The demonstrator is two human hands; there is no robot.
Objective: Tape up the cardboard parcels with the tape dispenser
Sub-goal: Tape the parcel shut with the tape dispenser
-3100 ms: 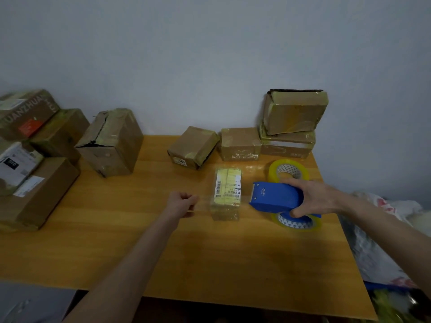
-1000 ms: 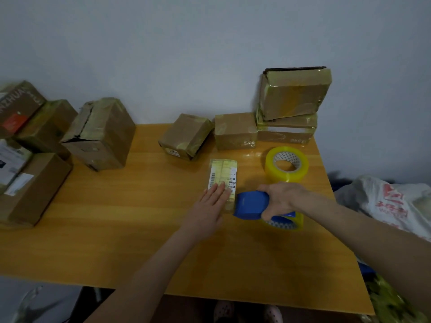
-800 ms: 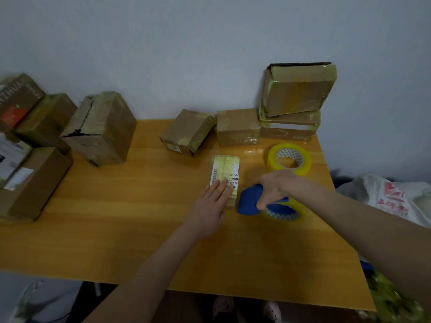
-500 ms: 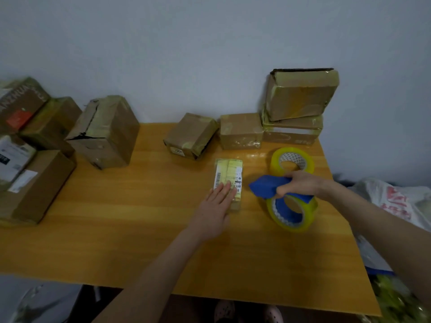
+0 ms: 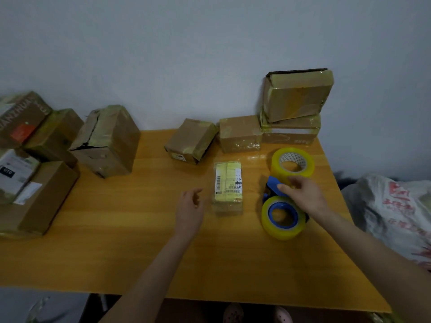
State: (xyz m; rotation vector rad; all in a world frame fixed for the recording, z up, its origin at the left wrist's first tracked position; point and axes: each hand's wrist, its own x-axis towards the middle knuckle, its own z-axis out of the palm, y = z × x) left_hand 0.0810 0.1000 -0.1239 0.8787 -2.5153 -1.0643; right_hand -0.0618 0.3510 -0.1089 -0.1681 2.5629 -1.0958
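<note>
Lifted off the small parcel (image 5: 228, 187) since half a second ago, the left grip (image 5: 190, 206) now hangs just left of it, fingers loosely spread and holding nothing. The parcel lies flat on the desk (image 5: 116, 241), wrapped in yellowish tape, with a barcode label on top. Just to its right, the tape dispenser (image 5: 283, 217) sits on the desk: blue frame, fat yellow roll. The right grip (image 5: 303, 194) curls over its blue handle, near a spare tape roll (image 5: 292, 163).
</note>
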